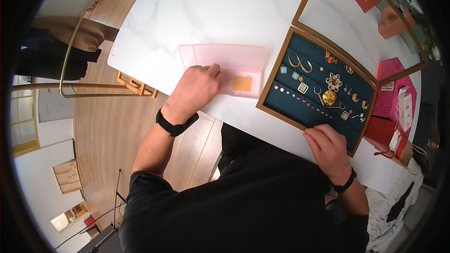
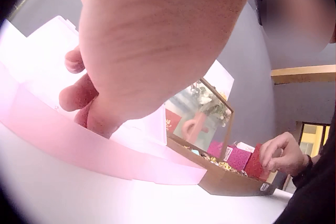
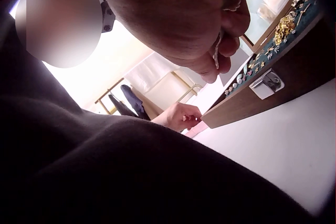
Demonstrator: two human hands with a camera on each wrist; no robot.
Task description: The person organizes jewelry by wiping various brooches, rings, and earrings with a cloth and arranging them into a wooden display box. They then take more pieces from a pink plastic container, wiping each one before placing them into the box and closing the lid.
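My left hand (image 1: 199,84) reaches down into a pink lidded box (image 1: 257,77), fingers bent, at its left part. In the left wrist view its fingertips (image 2: 76,98) dip behind the box's pink wall; whether they pinch anything I cannot tell. A gold-coloured card (image 1: 242,83) lies in the box, with a tiny pale piece close below it. My right hand (image 1: 330,149) is at the front edge of a wooden jewellery case (image 1: 283,114). Between its curled fingers the right wrist view shows a thin silvery piece of jewellery (image 3: 217,50).
The case's glazed lid (image 1: 401,68) stands open at the back right. Earrings and a gold ornament (image 1: 329,97) sit on its dark teal lining. A pink patterned box (image 1: 391,103) and a red gift bag (image 1: 382,133) are to the right. A metal clasp (image 3: 268,83) juts from the case's front.
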